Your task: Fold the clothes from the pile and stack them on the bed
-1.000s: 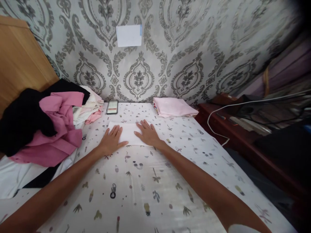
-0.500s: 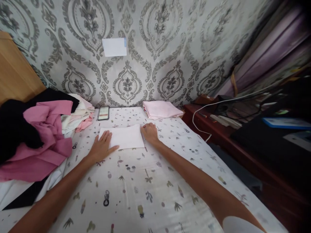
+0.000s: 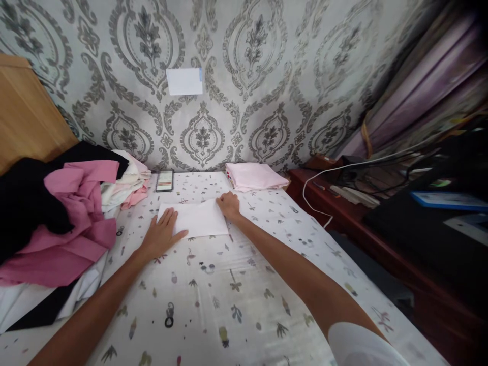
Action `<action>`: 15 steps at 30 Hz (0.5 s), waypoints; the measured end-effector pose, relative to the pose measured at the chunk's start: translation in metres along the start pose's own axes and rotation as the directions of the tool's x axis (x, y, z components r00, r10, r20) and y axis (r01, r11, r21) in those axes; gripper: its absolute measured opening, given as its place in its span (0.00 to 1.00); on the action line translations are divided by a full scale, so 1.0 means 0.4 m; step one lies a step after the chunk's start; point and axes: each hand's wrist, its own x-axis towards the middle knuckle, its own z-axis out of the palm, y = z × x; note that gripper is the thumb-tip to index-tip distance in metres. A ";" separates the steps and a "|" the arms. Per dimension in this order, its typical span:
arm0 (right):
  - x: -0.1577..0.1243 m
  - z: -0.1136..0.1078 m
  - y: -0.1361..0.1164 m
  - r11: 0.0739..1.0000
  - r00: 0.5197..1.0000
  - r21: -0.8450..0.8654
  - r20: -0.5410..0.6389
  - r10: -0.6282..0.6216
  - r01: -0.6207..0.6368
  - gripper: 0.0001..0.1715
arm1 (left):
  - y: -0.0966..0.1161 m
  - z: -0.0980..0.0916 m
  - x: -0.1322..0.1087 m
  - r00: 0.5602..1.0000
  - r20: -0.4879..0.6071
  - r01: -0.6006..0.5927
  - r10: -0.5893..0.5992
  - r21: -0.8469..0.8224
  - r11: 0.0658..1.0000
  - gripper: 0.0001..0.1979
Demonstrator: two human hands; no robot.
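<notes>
A folded white cloth (image 3: 200, 219) lies on the bed sheet (image 3: 213, 300), which is white with a small plant print. My left hand (image 3: 163, 231) rests flat on the cloth's left end, fingers spread and thumb along its near edge. At the far right corner, my right hand (image 3: 229, 205) has its fingers closed on the cloth, and that corner looks slightly raised. The fingertips of the right hand are partly hidden.
Beyond the cloth lie a folded pink cloth (image 3: 256, 176) and a phone-like device (image 3: 164, 181) near the wall. Heaped clothes (image 3: 82, 218) in pink, black and white lie at the left. A dark red table (image 3: 316, 190) with a white cable (image 3: 305, 193) stands at the right.
My right hand has moved slightly left onto the cloth's far right corner and closed on it, and the corner has lifted a little. My left hand stays flat on the cloth.
</notes>
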 end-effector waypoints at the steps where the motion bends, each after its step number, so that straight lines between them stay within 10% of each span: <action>1: -0.005 -0.002 0.001 1.000 1.000 -0.002 -0.007 -0.011 0.011 0.14 | 0.000 0.000 0.000 1.000 -0.006 -0.001 0.001 -0.007 1.000 0.43; 15: 0.012 -0.038 0.001 0.936 0.980 0.332 0.192 0.056 -0.119 0.06 | -0.086 -0.038 0.100 0.994 -0.061 0.080 -0.088 -0.121 0.989 0.30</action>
